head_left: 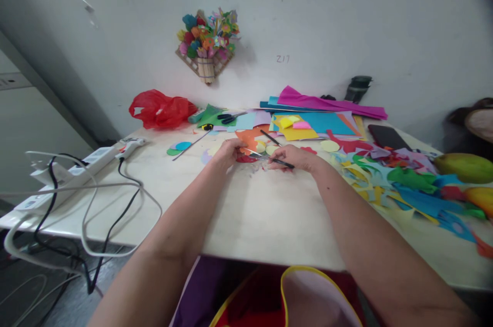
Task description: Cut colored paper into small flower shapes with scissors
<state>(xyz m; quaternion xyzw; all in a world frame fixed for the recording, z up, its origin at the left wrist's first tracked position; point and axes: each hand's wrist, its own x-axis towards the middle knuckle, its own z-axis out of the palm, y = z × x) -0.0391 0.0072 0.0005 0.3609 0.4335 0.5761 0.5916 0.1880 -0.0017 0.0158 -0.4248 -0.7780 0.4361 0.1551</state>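
Observation:
My left hand [230,151] is closed in a pinch at one end of a thin silvery strip [252,152], whose kind I cannot make out. Facing it, my right hand [295,156] grips a slim tool with a black handle [284,164]; its tip points left toward the strip. Small paper shavings [256,167] lie on the table beneath both hands. Just beyond them is an orange paper piece [252,138] with pale cut-outs around it. A dark pen-like stick [270,137] rests behind my right hand.
Colourful paper scraps [385,178] cover the right side, near a phone [389,137] and a green fruit [464,167]. Scissors [228,118] and stacked coloured sheets [331,122] lie at the back. A red plastic bag [162,109] and a power strip [69,175] with cables are on the left.

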